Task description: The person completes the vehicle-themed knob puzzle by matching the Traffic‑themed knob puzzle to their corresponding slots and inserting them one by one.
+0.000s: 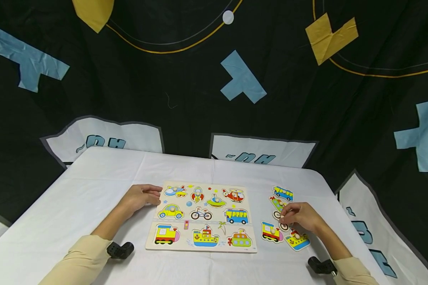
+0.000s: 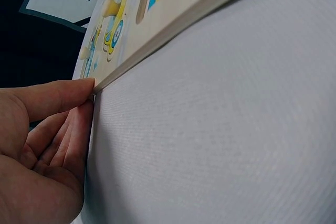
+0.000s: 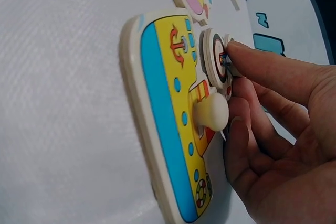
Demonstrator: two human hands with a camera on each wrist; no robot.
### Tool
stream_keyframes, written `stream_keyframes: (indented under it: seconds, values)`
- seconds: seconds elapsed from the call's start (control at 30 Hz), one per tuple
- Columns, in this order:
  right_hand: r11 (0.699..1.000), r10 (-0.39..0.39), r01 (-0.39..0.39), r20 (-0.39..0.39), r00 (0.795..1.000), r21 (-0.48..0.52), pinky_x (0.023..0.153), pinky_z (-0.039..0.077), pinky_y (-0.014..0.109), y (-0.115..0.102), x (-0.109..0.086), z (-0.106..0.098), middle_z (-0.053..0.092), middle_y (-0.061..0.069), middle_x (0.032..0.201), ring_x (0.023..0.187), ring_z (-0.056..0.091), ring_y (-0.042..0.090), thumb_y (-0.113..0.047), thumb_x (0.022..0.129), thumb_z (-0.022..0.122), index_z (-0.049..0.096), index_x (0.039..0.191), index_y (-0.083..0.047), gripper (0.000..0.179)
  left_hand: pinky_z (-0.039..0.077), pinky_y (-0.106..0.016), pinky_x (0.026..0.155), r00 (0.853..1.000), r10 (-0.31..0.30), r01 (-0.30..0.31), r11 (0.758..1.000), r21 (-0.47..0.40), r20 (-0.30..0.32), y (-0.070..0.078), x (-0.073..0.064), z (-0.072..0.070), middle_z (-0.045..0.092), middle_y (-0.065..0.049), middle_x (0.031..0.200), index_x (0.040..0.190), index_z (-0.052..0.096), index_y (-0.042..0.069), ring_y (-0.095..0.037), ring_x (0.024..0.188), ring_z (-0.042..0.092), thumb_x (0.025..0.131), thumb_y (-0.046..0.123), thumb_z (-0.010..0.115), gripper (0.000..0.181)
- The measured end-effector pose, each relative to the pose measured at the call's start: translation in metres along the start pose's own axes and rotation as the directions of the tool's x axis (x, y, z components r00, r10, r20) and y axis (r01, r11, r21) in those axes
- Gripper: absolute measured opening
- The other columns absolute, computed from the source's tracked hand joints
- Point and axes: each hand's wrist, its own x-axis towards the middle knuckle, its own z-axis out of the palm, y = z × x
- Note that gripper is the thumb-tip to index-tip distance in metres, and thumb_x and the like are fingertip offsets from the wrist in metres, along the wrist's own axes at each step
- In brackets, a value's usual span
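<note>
A wooden puzzle board [image 1: 185, 225] with printed vehicles lies on the table. My left hand [image 1: 144, 196] rests at its left edge; in the left wrist view, the fingertips of that hand [image 2: 47, 145] touch the edge near a corner. Right of the board, my right hand [image 1: 301, 215] pinches a bicycle puzzle piece [image 1: 283, 227], whose wheel [image 3: 216, 59] shows in the right wrist view. Around that hand lie a bus piece [image 1: 283, 192], a green submarine piece [image 1: 276, 203], a train piece [image 1: 271, 232] and a ship piece [image 1: 297, 242]. The bicycle piece is partly hidden by fingers.
A white cloth covers the table [image 1: 103, 190]. Knobbed pieces such as the yellow car [image 1: 171, 211] and the rocket [image 1: 197, 195] sit in the board. A black curtain [image 1: 171, 91] with blue and gold shapes hangs behind.
</note>
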Motion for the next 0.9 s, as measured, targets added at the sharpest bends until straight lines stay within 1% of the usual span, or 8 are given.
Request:
stream_keyframes:
  seconds: [0.1,0.23,0.37,0.63,0.8,0.9]
  values:
    - [1.000,0.000,0.000,0.001,1.000,-0.002,0.061,0.049,0.028,-0.001,0.001,0.000,0.068,0.004,0.077,0.074,0.060,0.020,-0.019,0.079,0.085,0.073,0.098,-0.003,0.028,0.050,-0.028,0.083,1.000,0.005,-0.005,1.000,0.002,-0.001,0.000,-0.001,0.000,0.076,-0.009,0.108,0.130,0.067,0.002,-0.015,0.095,0.068,0.080,0.011,0.080,0.052]
    - [1.000,-0.005,0.005,-0.001,1.000,-0.014,0.063,0.049,0.029,-0.004,0.002,0.000,0.068,0.004,0.078,0.075,0.060,0.020,-0.020,0.080,0.084,0.073,0.099,-0.004,0.027,0.050,-0.030,0.085,1.000,0.005,-0.005,1.000,0.008,-0.005,0.000,-0.001,0.000,0.076,-0.008,0.109,0.130,0.067,0.003,-0.016,0.095,0.068,0.080,0.011,0.080,0.052]
    - [0.999,-0.026,0.026,0.004,1.000,-0.040,0.065,0.049,0.031,-0.010,0.006,-0.001,0.069,0.003,0.078,0.075,0.059,0.021,-0.021,0.081,0.083,0.073,0.098,-0.004,0.026,0.050,-0.030,0.085,1.000,0.002,-0.002,1.000,0.007,-0.007,0.000,-0.001,0.000,0.076,-0.008,0.109,0.130,0.067,0.003,-0.016,0.096,0.067,0.079,0.011,0.080,0.052]
    - [0.996,-0.073,0.074,0.015,0.997,-0.050,0.070,0.051,0.034,-0.024,0.012,0.002,0.071,0.002,0.078,0.077,0.061,0.019,-0.021,0.081,0.084,0.075,0.099,-0.004,0.026,0.049,-0.029,0.085,1.000,-0.001,0.001,1.000,0.012,-0.007,0.001,-0.001,0.000,0.076,-0.008,0.110,0.130,0.067,0.004,-0.016,0.096,0.067,0.079,0.011,0.080,0.053]
    - [0.993,-0.110,0.111,0.031,0.994,-0.045,0.072,0.052,0.034,-0.035,0.014,0.007,0.073,0.005,0.083,0.078,0.062,0.016,-0.019,0.079,0.084,0.075,0.098,-0.003,0.026,0.049,-0.027,0.082,1.000,0.002,-0.002,1.000,0.007,-0.006,0.001,-0.001,0.000,0.076,-0.008,0.110,0.130,0.067,0.003,-0.016,0.096,0.068,0.080,0.011,0.080,0.052]
    - [0.991,-0.127,0.129,0.043,0.991,-0.034,0.072,0.054,0.032,-0.040,0.017,0.010,0.073,0.006,0.088,0.077,0.063,0.015,-0.017,0.079,0.084,0.075,0.098,-0.002,0.026,0.049,-0.029,0.084,1.000,-0.001,0.001,1.000,0.010,-0.008,0.001,-0.001,0.000,0.076,-0.008,0.110,0.129,0.068,0.003,-0.016,0.096,0.067,0.080,0.011,0.080,0.052]
